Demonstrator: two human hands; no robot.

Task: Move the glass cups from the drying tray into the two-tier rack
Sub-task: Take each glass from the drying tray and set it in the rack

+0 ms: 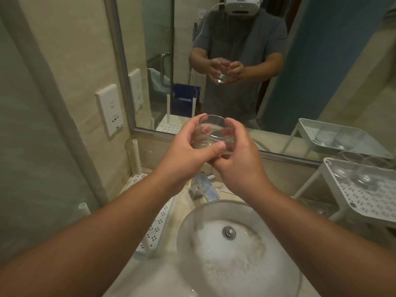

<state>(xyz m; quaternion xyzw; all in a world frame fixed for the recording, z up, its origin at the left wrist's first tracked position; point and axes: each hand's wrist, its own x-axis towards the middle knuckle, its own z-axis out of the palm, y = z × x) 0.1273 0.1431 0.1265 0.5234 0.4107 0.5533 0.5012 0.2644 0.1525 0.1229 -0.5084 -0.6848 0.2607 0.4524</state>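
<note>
A clear glass cup (211,130) is held up in front of the mirror, above the tap, tilted with its mouth toward me. My left hand (184,155) wraps its left side, thumb across the front. My right hand (240,161) cups its right side and base. The white two-tier rack (364,202) stands at the right; its top perforated shelf holds a few clear glass cups (362,174). A white perforated drying tray (158,224) with upright posts lies at the left of the basin, mostly hidden under my left forearm.
A round frosted glass basin (233,241) with a metal drain sits below my hands. A chrome tap (203,187) stands behind it. The mirror (235,71) covers the back wall. A white wall socket (110,110) is at the left.
</note>
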